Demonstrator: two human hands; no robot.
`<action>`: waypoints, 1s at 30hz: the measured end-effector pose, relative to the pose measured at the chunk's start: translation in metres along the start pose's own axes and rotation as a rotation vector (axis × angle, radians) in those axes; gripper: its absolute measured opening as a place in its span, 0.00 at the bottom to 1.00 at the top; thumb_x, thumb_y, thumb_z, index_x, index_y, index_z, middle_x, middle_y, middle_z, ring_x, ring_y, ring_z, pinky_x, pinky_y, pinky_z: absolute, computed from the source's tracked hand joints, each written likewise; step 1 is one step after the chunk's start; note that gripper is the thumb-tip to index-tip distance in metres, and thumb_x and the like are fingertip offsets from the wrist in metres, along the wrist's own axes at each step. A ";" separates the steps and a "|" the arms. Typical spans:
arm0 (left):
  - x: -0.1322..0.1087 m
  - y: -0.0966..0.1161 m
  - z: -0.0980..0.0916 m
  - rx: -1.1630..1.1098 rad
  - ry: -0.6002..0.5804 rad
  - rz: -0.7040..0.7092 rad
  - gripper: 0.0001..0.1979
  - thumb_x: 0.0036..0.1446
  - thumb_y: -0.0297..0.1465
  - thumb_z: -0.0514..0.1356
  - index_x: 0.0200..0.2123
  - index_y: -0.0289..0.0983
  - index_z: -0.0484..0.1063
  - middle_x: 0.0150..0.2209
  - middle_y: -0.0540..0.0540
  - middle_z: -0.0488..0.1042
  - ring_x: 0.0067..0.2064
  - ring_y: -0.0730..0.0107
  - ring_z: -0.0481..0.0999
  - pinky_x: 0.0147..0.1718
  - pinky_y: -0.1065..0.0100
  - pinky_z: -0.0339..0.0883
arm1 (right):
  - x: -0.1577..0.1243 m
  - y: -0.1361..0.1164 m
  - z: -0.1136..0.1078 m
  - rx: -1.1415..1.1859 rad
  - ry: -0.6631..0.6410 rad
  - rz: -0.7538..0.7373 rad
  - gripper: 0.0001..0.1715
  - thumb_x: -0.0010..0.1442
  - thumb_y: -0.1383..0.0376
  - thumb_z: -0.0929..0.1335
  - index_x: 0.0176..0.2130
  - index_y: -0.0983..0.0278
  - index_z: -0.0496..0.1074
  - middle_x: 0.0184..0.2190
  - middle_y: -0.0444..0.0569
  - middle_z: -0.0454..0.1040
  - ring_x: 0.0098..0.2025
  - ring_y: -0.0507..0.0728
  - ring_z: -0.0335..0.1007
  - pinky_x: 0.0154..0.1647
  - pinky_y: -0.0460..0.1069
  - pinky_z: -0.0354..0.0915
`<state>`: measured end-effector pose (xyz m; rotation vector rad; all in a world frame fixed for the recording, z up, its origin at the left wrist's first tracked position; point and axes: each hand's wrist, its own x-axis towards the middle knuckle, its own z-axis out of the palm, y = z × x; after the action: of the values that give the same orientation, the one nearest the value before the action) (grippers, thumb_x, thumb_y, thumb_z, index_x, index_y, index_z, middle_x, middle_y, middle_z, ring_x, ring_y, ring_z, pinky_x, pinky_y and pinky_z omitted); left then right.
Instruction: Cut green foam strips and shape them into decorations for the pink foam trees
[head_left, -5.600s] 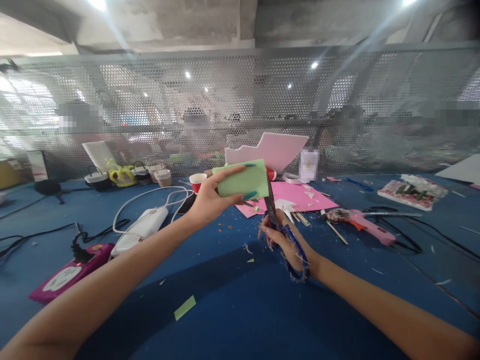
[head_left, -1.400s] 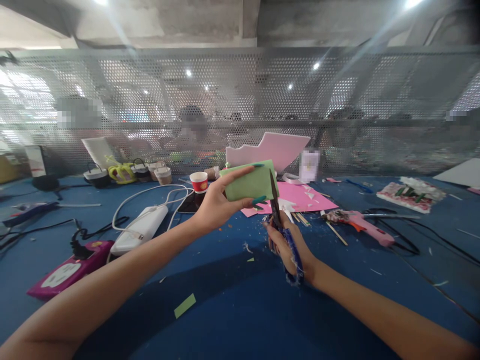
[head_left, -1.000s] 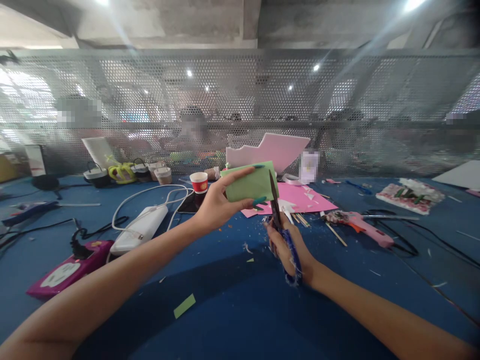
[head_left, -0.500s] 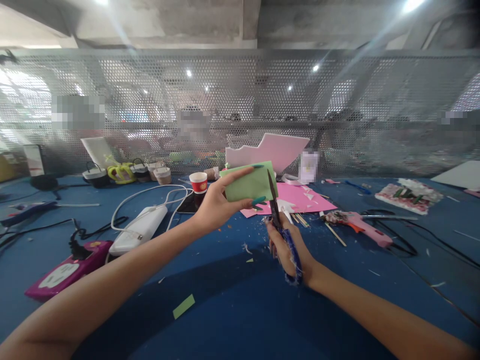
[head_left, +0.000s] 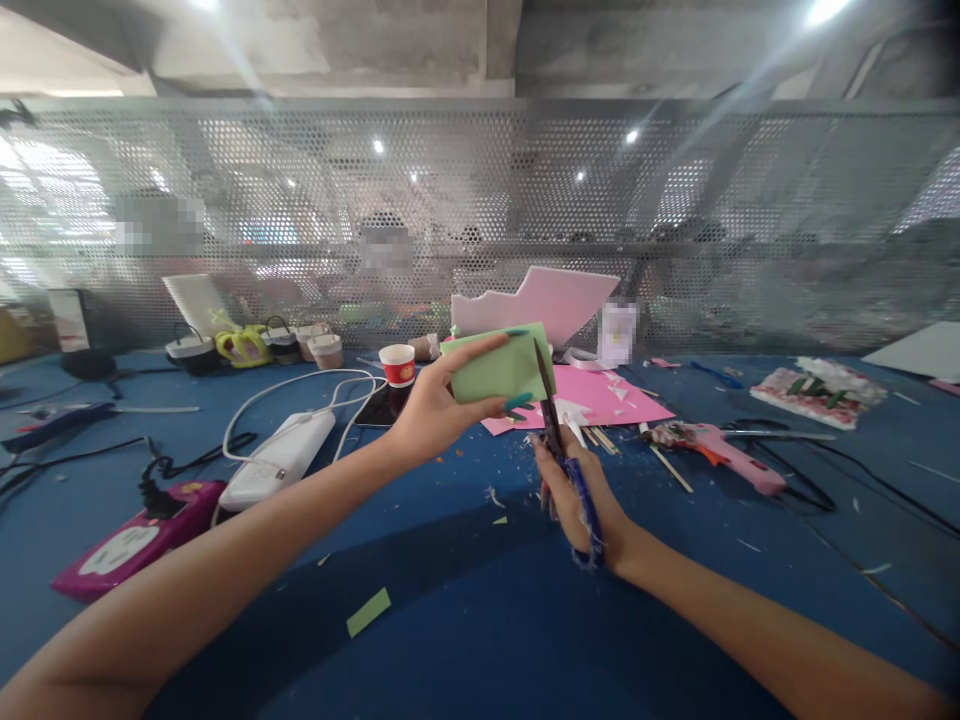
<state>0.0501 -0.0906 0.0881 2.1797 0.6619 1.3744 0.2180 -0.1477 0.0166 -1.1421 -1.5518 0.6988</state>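
From the green paper [head_left: 491, 370], pinched up off the worktop [head_left: 480, 640] by the left hand's grip [head_left: 439, 405], the scissors [head_left: 553, 430] cross at 3 o'clock, the right hand's [head_left: 577, 495] fingers curled round their handles; how wide the blades part I cannot tell. Should the paper flex, the cut could wander toward the nearby thumb. Open room lies at 6 o'clock; the foam board [head_left: 536, 305] crowds 12 to 1, the glue gun [head_left: 739, 458] 3 to 4.
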 end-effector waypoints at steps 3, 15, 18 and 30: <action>0.000 0.001 0.000 0.000 0.001 0.004 0.32 0.46 0.28 0.65 0.56 0.43 0.64 0.56 0.43 0.67 0.48 0.58 0.73 0.38 0.63 0.77 | 0.000 0.000 0.000 0.016 -0.001 0.013 0.15 0.62 0.53 0.59 0.32 0.60 0.56 0.18 0.37 0.60 0.15 0.49 0.59 0.15 0.44 0.60; -0.001 -0.003 0.001 -0.003 -0.001 0.002 0.33 0.46 0.30 0.65 0.57 0.45 0.63 0.56 0.45 0.67 0.50 0.56 0.72 0.40 0.60 0.77 | 0.000 0.006 0.000 -0.013 0.014 -0.034 0.13 0.63 0.54 0.60 0.34 0.61 0.58 0.16 0.37 0.60 0.15 0.50 0.60 0.16 0.46 0.58; -0.003 -0.003 0.002 0.016 -0.020 0.002 0.32 0.46 0.30 0.66 0.57 0.45 0.63 0.56 0.45 0.67 0.51 0.55 0.71 0.42 0.59 0.75 | 0.001 0.007 -0.001 -0.018 0.018 -0.063 0.13 0.62 0.54 0.61 0.33 0.61 0.57 0.16 0.37 0.61 0.16 0.50 0.61 0.19 0.46 0.58; -0.006 -0.007 0.006 0.077 -0.039 0.031 0.34 0.46 0.31 0.66 0.58 0.46 0.62 0.59 0.44 0.64 0.58 0.55 0.65 0.53 0.53 0.65 | 0.003 0.008 -0.002 0.006 0.039 -0.091 0.13 0.62 0.55 0.61 0.31 0.61 0.57 0.19 0.39 0.61 0.20 0.50 0.59 0.22 0.47 0.56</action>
<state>0.0526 -0.0899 0.0779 2.2800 0.6791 1.3395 0.2226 -0.1422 0.0109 -1.0682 -1.5576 0.6164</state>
